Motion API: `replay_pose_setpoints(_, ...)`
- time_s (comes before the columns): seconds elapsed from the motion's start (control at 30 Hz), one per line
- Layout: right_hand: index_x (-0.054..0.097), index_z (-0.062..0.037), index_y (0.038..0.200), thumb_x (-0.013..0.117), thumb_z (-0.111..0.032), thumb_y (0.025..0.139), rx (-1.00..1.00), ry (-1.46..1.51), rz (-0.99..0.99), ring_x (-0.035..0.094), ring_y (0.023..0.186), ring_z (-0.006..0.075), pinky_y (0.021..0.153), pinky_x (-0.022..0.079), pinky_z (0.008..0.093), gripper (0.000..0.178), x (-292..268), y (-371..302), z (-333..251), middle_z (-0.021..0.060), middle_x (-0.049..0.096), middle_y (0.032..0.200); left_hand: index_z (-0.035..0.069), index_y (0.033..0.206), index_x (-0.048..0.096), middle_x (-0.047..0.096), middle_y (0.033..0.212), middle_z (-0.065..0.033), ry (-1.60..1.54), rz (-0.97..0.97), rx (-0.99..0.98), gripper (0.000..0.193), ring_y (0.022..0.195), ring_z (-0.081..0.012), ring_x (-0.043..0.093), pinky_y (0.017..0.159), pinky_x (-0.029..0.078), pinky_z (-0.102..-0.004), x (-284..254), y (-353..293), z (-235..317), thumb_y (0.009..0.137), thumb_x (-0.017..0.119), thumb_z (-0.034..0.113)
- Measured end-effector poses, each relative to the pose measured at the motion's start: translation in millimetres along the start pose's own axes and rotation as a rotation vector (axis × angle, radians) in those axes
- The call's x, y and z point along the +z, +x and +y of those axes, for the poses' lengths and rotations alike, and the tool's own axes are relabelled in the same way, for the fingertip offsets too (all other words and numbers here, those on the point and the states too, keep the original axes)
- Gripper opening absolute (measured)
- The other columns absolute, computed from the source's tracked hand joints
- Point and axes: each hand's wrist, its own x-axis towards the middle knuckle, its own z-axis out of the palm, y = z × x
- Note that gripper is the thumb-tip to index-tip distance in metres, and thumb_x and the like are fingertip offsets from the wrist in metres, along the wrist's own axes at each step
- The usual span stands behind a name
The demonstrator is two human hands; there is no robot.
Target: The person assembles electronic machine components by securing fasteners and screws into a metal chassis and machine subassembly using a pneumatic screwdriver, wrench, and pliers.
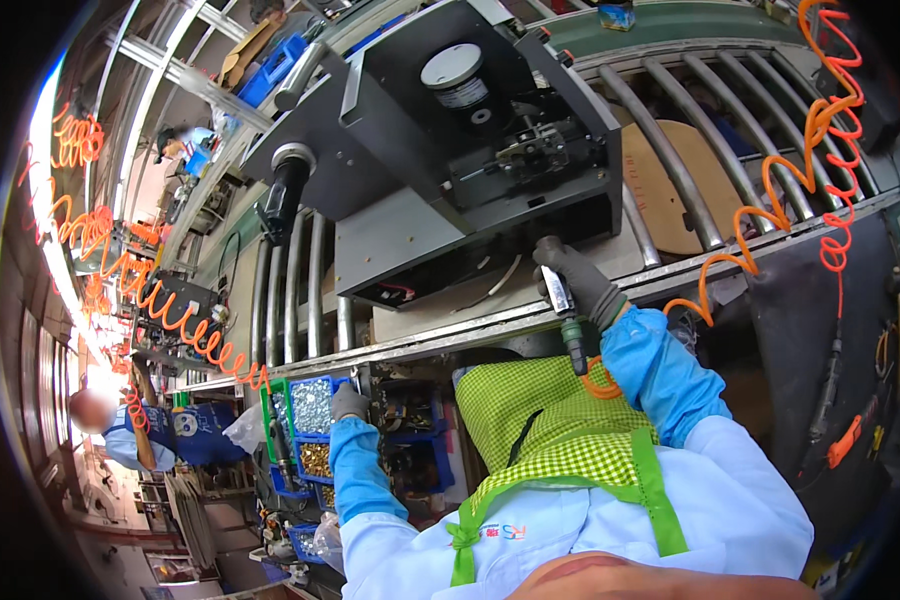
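My right hand [582, 280], in a dark grey glove, is closed round a silver air tool [558, 292] with a green fitting [572, 332] at its lower end. It is at the near edge of a large dark grey machine housing [410, 200], apart from it. A motor-like cylinder [460, 85] and a metal mechanism [535, 150] show inside the housing. My gloved left hand [349, 403] is at the right rim of a blue bin of small silver fasteners [312, 405]. Its fingers look bent together; whatever they may hold is too small to make out.
The housing rests on a roller conveyor [675, 150]. Brass-coloured parts fill another bin [315, 460]. Orange coiled hoses [770, 195] hang at both sides. A person in a blue apron [205, 430] stands at left. Tools [830, 390] hang at right.
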Motion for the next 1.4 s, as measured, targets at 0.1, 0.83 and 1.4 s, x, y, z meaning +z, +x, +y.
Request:
replay_pose_setpoints(0.1, 0.050, -0.0115, 0.096, 0.067, -0.029, 0.082, 0.000, 0.021, 0.035, 0.057, 0.054, 0.0119, 0.045, 0.047, 0.0257, 0.028, -1, -3, -2, 0.0024, 0.057, 0.069, 0.000, 0.110, 0.059, 0.060, 0.112, -0.0265, -0.028, -0.108, -0.092, 0.054, 0.109, -0.0389, 0.057, 0.093, 0.046, -0.0410, -23, -6, 24, 0.071, 0.072, 0.035)
replay_pose_setpoints(0.83, 0.050, -0.0062, 0.099, 0.067, -0.025, 0.082, 0.013, -0.018, 0.013, 0.058, 0.057, 0.0128, 0.046, 0.048, 0.0252, 0.031, -5, -2, -7, 0.0058, 0.056, 0.073, 0.004, 0.118, 0.047, 0.060, 0.074, -0.0123, -0.880, 0.010, 0.748, 0.029, 0.057, -0.0229, 0.059, 0.052, 0.046, -0.0367, -119, -119, 109, 0.091, 0.049, 0.015)
replay_pose_setpoints(1.4, 0.053, -0.0103, 0.105, 0.060, -0.036, 0.087, -0.010, -0.025, -0.062, 0.057, 0.063, 0.0092, 0.053, 0.047, 0.0216, 0.032, -15, 6, 7, -0.0002, 0.058, 0.080, 0.002, 0.095, 0.057, 0.059, 0.070, -0.0057, -1.492, -0.815, 0.630, 0.030, 0.054, -0.0126, 0.055, 0.044, 0.044, -0.0273, -152, -139, 364, 0.095, 0.044, 0.029)
